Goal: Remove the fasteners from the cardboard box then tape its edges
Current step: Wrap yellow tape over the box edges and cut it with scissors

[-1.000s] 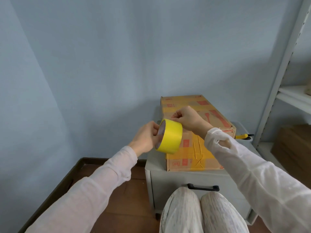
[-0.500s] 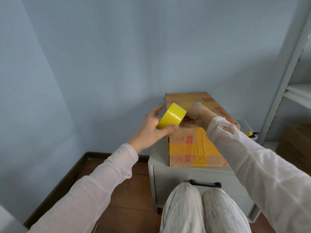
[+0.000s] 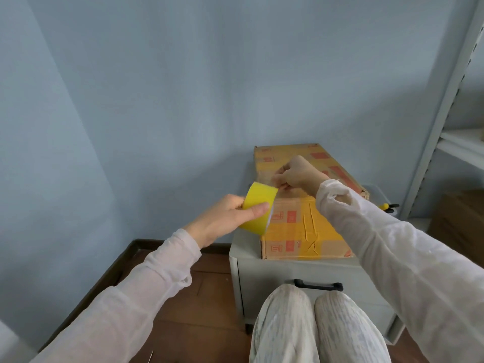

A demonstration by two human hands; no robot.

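Beside the left edge of the cardboard box (image 3: 301, 226), above open floor (image 3: 207, 313), the left hand (image 3: 225, 218) grips the yellow tape roll (image 3: 259, 205); farther back the right hand (image 3: 298, 175) pinches its loose end over the box on the grey worktop (image 3: 245, 244).

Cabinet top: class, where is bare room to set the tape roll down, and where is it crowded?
Free: the narrow strip of cabinet top between the cardboard box and the cabinet's left edge; also the box's far top beyond the right hand. Crowded: where the left hand, tape roll and right hand meet, and beside the yellow tool.
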